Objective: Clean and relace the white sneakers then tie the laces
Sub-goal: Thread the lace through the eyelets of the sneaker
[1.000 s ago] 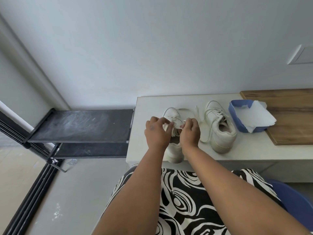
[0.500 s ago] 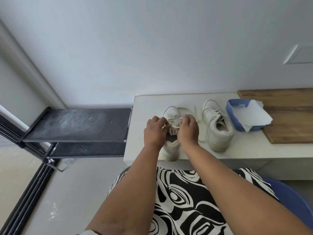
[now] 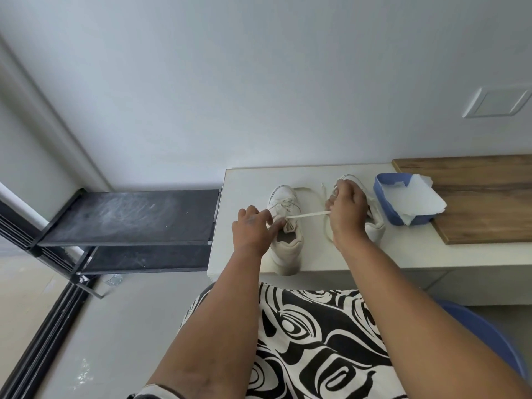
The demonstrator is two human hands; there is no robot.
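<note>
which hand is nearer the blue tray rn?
Right. The right hand is just left of the blue tray, pulling a lace; the left hand is farther left, at the near sneaker.

Single view only, head cam on me, wide-angle, so nothing overlaps with another view. It looks forward and steeply down from above my lap: my forearms run up from the bottom edge, my left hand [image 3: 253,228] and right hand [image 3: 347,210] sit mid-frame at arm's reach. Faces a plain wall [image 3: 259,82] that fills the upper half. The white bench [image 3: 403,254] crosses centre-right, near enough to see a lace [image 3: 308,215] clearly. A dark shelf [image 3: 129,216] is off to the left, floor at lower left. Straight edges bow towards the frame edges. My patterned skirt [image 3: 316,341] fills the bottom centre, closest to the lens.
</note>
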